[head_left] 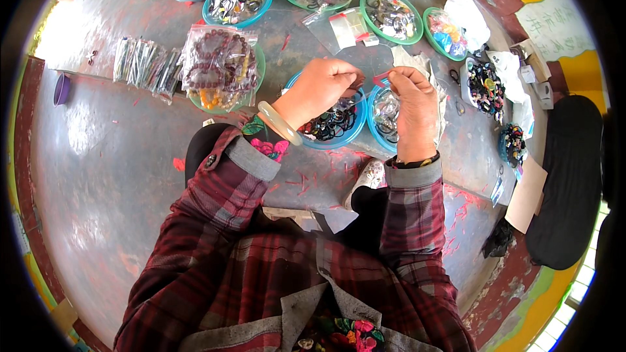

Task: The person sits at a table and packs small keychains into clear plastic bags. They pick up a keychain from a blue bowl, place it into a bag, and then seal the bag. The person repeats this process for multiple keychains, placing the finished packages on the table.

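My left hand [321, 90], a pale bangle at its wrist, is closed in a pinch above a blue basin [357, 132] heaped with dark hair ties and beads [329, 119]. Whatever its fingertips hold is too small to make out. Facing it, my right hand [415, 109] pinches a short red strip [380, 79] between thumb and forefinger. Below that hand sits a second blue basin [373, 119] with clear plastic bags in it, partly hidden by the hand. A beige cloth [407, 60] lies behind the right hand.
Bagged bead bracelets [218, 58] rest on a green basin at left, beside thin plastic packets [147, 65]. More basins of packed trinkets [238, 1] line the far side. At right stand a white tray of accessories [486, 88] and a black padded seat [564, 182]. Red scraps [313, 179] litter the floor.
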Demonstrator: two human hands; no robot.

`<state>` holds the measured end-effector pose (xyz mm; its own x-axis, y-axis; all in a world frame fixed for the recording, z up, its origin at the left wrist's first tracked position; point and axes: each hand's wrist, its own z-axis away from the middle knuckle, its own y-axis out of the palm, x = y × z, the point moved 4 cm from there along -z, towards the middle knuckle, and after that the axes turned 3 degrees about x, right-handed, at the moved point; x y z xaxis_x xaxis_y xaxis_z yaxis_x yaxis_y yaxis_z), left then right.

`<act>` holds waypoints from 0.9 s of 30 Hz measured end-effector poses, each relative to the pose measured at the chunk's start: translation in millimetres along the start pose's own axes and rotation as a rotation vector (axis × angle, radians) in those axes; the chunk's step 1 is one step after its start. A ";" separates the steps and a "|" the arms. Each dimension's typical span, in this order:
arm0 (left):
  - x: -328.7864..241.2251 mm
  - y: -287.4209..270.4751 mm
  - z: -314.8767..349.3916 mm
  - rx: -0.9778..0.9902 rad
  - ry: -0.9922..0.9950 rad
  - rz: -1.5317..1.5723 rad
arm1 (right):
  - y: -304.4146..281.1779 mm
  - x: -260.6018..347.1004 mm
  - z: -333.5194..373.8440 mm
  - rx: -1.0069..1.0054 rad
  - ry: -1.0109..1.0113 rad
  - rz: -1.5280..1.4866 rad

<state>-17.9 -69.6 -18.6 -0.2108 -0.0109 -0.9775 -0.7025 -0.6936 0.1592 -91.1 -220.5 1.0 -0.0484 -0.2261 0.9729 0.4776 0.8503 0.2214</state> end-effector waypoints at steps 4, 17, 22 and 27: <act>4.5 -0.5 -1.5 0.028 -0.047 0.221 | -22.0 11.6 2.8 -0.086 -0.024 -0.071; 8.3 1.5 -2.1 0.076 -0.024 0.251 | -221.5 -3.1 137.6 -0.586 -0.008 0.371; 14.7 2.9 -5.6 0.124 -0.028 0.196 | -289.9 -51.3 205.6 -0.620 0.199 0.872; 14.9 2.4 -6.9 0.147 -0.047 0.118 | -322.7 -97.8 253.7 -0.552 0.389 1.139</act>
<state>-18.0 -76.4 -33.7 -0.3266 -0.0500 -0.9438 -0.7622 -0.5766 0.2942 -463.1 -352.2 -148.7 0.8235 0.2818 0.4924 0.3796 0.3714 -0.8474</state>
